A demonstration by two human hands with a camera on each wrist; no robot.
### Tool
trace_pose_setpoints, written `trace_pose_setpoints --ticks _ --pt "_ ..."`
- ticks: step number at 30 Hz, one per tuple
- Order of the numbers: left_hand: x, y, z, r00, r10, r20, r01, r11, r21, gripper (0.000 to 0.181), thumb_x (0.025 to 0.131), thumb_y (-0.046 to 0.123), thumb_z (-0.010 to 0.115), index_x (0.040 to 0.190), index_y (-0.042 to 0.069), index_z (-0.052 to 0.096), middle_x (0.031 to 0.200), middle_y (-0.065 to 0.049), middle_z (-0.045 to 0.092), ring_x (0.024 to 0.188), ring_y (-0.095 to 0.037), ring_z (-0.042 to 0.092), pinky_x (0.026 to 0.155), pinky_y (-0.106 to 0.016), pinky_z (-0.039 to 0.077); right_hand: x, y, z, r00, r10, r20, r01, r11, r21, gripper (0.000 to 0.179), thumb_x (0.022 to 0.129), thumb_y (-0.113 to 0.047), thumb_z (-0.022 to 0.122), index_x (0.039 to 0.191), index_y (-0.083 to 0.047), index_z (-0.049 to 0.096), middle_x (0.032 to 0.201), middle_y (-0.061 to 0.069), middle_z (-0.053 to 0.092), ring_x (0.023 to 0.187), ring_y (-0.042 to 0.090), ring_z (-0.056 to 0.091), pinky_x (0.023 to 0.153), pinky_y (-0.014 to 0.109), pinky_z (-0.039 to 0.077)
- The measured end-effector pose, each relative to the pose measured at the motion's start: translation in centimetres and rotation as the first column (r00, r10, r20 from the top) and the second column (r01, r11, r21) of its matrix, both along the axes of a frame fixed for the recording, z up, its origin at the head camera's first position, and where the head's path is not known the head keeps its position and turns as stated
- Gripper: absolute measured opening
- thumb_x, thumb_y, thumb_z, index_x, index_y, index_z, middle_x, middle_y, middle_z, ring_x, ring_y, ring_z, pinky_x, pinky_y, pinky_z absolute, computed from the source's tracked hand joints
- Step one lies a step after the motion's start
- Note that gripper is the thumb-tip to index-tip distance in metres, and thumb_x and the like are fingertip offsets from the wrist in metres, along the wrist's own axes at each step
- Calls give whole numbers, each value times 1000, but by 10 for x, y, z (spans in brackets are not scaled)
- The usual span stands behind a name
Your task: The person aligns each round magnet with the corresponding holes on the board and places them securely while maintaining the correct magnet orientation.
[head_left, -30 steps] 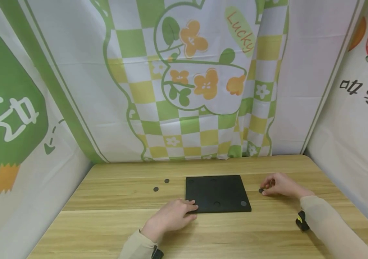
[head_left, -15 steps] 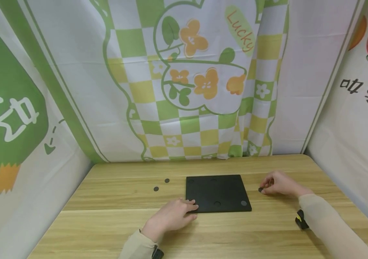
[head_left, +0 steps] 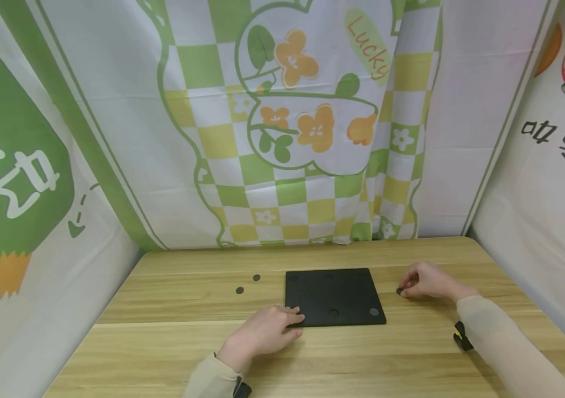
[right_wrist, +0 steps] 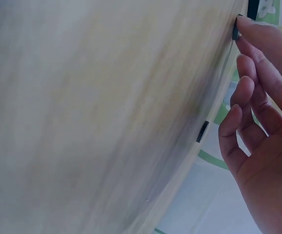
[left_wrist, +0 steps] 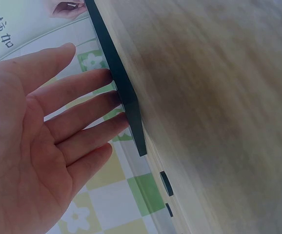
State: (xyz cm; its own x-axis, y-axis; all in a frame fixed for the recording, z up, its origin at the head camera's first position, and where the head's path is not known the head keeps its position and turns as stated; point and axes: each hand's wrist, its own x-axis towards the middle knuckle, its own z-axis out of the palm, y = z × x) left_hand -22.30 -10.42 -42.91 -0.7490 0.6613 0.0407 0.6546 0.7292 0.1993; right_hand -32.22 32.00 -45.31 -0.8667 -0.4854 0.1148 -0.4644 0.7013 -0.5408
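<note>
Pinched disc dark, thin; board rectangular, black

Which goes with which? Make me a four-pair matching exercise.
1. left hand
2. right hand
3. grey circle
4. two small dark round discs

A. on the wooden table, left of the flat black rectangular board
B. at the board's near right corner
C. touching the board's near left corner
D. pinching another dark disc

Pairs: 1-C, 2-D, 3-B, 4-A

A wooden table is carrying a flat black board; two dark discs are lying left of it, and another disc is resting to its right.
</note>
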Motion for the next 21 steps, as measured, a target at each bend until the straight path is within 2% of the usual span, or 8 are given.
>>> trace_pose_setpoints --ticks 21 --pt "-1 0 0 1000 -8 -12 8 1000 -1 36 95 32 56 124 14 64 133 -6 58 123 -25 55 107 -40 42 0 -2 2 999 28 -36 -27 1000 13 14 72 -21 82 79 -12 72 72 -7 65 64 -2 54 55 18 49"
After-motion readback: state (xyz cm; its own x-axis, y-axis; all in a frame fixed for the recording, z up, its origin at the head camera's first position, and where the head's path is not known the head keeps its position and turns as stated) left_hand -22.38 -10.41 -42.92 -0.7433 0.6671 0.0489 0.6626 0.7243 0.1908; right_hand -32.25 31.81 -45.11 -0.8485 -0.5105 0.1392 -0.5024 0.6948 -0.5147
